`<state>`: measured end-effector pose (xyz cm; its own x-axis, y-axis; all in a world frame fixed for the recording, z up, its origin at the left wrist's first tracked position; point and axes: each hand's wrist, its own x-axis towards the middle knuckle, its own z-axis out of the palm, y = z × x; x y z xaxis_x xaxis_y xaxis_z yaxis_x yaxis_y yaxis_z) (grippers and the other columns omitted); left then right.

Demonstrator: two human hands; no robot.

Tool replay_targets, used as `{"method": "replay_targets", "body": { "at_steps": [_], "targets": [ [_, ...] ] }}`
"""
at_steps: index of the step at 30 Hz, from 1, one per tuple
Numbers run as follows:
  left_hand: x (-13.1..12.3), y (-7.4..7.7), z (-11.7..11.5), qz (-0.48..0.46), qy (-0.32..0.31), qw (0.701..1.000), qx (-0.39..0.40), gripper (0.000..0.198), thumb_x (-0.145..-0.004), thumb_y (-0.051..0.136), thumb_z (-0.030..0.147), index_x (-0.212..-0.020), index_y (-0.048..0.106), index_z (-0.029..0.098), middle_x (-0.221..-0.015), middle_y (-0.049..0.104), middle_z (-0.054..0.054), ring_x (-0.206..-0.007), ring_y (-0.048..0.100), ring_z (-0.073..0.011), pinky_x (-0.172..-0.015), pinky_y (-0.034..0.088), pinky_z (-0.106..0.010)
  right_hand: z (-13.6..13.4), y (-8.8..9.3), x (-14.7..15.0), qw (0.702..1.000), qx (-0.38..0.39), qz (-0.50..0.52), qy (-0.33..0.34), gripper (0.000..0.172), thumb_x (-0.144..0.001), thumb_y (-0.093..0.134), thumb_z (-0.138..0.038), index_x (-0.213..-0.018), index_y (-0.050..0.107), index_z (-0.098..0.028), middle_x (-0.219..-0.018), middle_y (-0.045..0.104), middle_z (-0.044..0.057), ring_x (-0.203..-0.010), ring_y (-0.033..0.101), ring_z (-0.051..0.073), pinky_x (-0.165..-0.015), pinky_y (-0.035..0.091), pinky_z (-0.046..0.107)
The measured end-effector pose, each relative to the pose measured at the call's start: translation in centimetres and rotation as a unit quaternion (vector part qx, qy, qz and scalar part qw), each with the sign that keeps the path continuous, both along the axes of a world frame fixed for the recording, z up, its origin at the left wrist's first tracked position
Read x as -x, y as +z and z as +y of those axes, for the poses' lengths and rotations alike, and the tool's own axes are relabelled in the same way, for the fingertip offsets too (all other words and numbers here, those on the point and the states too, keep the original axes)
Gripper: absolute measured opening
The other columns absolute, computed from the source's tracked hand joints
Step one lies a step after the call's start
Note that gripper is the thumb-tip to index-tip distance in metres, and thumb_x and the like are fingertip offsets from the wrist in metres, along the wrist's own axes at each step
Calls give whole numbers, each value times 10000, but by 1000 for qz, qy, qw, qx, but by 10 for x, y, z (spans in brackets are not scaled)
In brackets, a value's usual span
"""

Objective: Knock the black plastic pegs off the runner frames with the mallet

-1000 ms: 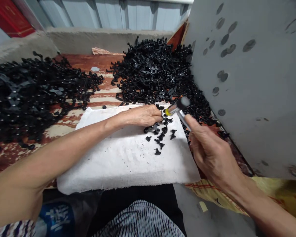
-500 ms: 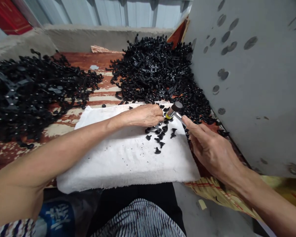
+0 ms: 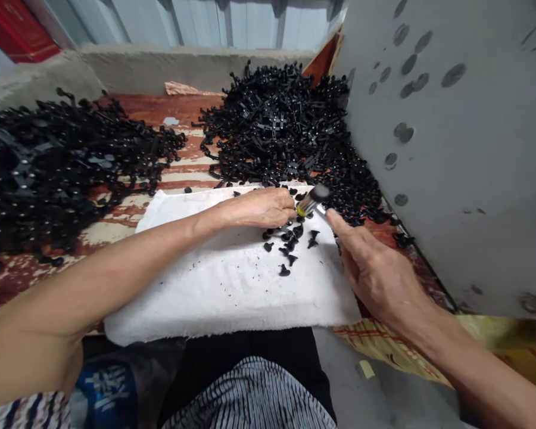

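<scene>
My left hand [image 3: 261, 207] lies knuckles-up on a white foam pad [image 3: 214, 280], fingers curled over a black plastic piece that I can barely see. My right hand [image 3: 375, 274] grips the handle of a small hammer [image 3: 311, 199], index finger stretched along it. The hammer's black and yellow head is slightly blurred, right beside my left fingertips. Several small loose black plastic parts [image 3: 290, 244] lie on the pad just below both hands.
Two big heaps of black plastic sprue frames sit on the worn red-and-white table: the left heap [image 3: 58, 167] and the back heap [image 3: 281, 131]. A grey spotted wall [image 3: 451, 149] rises close on the right. A concrete ledge [image 3: 183, 65] runs behind.
The hammer head came down from a raised position toward my left fingertips. My left hand stayed put on the pad.
</scene>
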<state>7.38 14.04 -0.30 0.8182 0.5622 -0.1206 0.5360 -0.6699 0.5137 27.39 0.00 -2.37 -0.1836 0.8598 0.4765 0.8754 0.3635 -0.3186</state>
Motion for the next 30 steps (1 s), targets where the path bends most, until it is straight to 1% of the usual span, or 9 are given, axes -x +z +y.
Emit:
{"method": "replay_targets", "body": {
  "at_steps": [4,7,10,13,16,18,20,25,30],
  "targets": [
    [6,11,1,-10,8,1000,-28,312,-870,446,188,-565,381,189,-504,325,51,-477,300,-83,-503,197,-263,1,7,1,978,104,178,-18,373,-947,479,-320,-1285,597,-215,-702,615,23,-548,562,157,-482,467,277],
    [8,27,-10,-40,-13,999,-6,311,-882,423,199,-574,384,187,-529,318,55,-495,305,-79,-505,212,-245,3,14,6,907,182,379,-22,299,-903,578,-471,-1047,632,-214,-588,510,-45,-425,430,94,-383,368,222],
    [4,41,-31,-64,-62,996,27,265,-880,432,203,-620,475,172,-548,364,56,-507,333,-78,-523,255,-229,5,18,17,818,274,506,-9,360,-803,684,-554,-856,573,-215,-507,419,-91,-379,343,61,-326,297,180],
    [1,47,-46,-62,-94,993,39,237,-895,445,232,-731,601,165,-578,440,52,-524,376,-82,-549,286,-225,4,20,29,755,329,567,5,413,-692,787,-534,-795,565,-201,-554,502,-69,-405,379,57,-293,282,152],
    [10,45,-46,-105,-12,994,31,249,-919,463,344,-876,634,168,-698,540,32,-624,459,-101,-600,331,-224,-1,20,34,720,310,621,-2,404,-629,837,-463,-748,565,-189,-663,600,-33,-414,379,40,-277,286,141],
    [21,41,-44,-135,95,986,6,298,-940,432,410,-896,604,170,-747,549,23,-670,473,-114,-621,343,-235,-5,19,33,707,278,650,-26,398,-616,846,-435,-741,556,-193,-679,619,-29,-412,377,36,-280,300,137],
    [30,36,-46,-133,147,980,-11,348,-969,364,426,-832,562,174,-725,512,24,-655,451,-116,-615,337,-246,-8,17,32,698,254,668,-49,395,-612,850,-419,-743,551,-196,-673,621,-30,-414,385,38,-283,311,134],
    [15,25,-66,-122,78,989,16,341,-976,348,345,-684,432,189,-653,435,37,-602,400,-103,-581,317,-248,-11,12,40,701,238,670,-49,382,-642,832,-425,-754,542,-202,-678,626,-34,-419,405,44,-293,333,140],
    [-8,26,-67,-136,120,972,147,212,-905,450,215,-703,491,168,-633,533,38,-540,443,-76,-516,335,-211,-17,8,42,730,277,625,-17,360,-732,762,-499,-797,571,-201,-587,588,-45,-372,388,45,-298,304,148]
  ]
}}
